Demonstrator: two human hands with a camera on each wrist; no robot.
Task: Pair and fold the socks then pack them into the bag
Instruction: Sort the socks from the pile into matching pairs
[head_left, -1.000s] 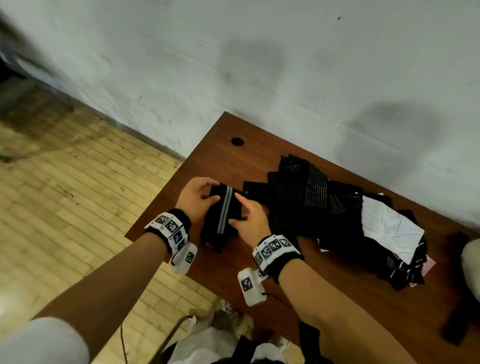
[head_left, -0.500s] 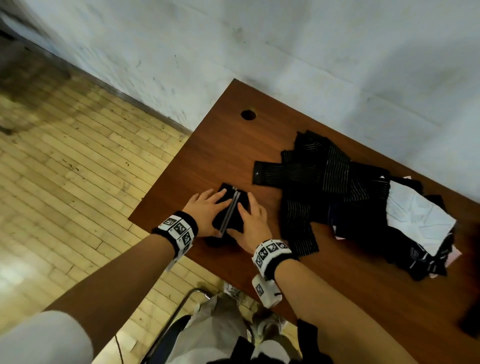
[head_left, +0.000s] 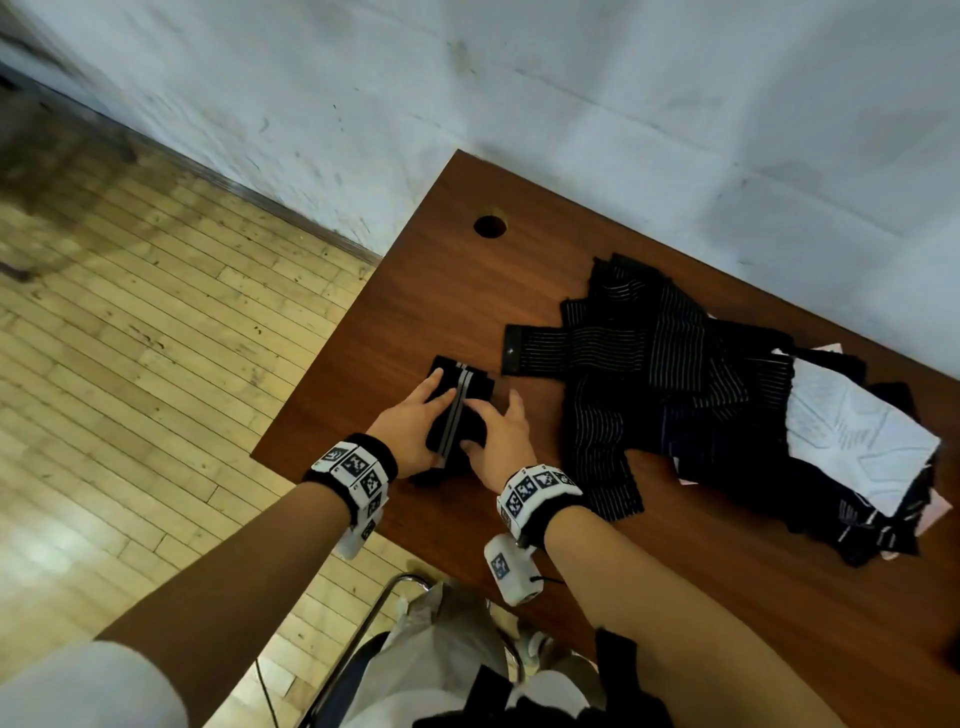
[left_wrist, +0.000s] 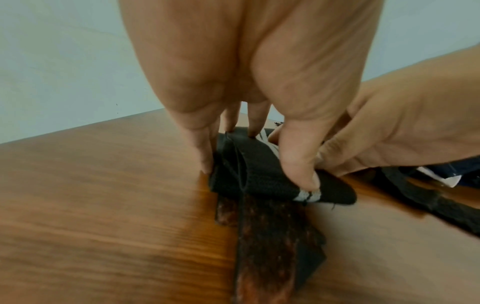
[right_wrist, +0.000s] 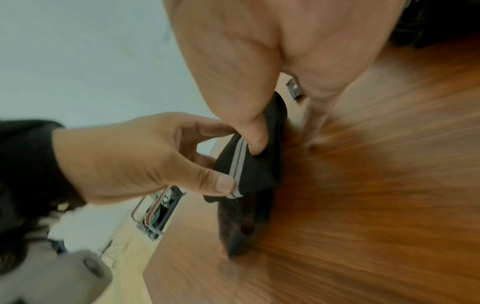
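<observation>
A folded black sock pair (head_left: 460, 410) with grey stripes lies on the brown table (head_left: 415, 291) near its left front corner. My left hand (head_left: 436, 410) holds its left side, fingers laid over the top and thumb on the striped edge (left_wrist: 309, 195). My right hand (head_left: 493, 421) pinches the right side, its thumb (right_wrist: 255, 135) pressing the fabric down and the fingers reaching to the tabletop beyond. A loose pile of dark striped socks (head_left: 649, 374) lies to the right. No bag shows.
A white folded cloth (head_left: 852, 441) tops the pile's right end. A round cable hole (head_left: 489, 225) sits at the table's back. The wall runs close behind. A metal chair frame (head_left: 384, 597) stands under the front edge, with wood floor to the left.
The sock pair was held up a second ago; both hands have since brought it down onto the table and flattened it. Little has moved in the last half second.
</observation>
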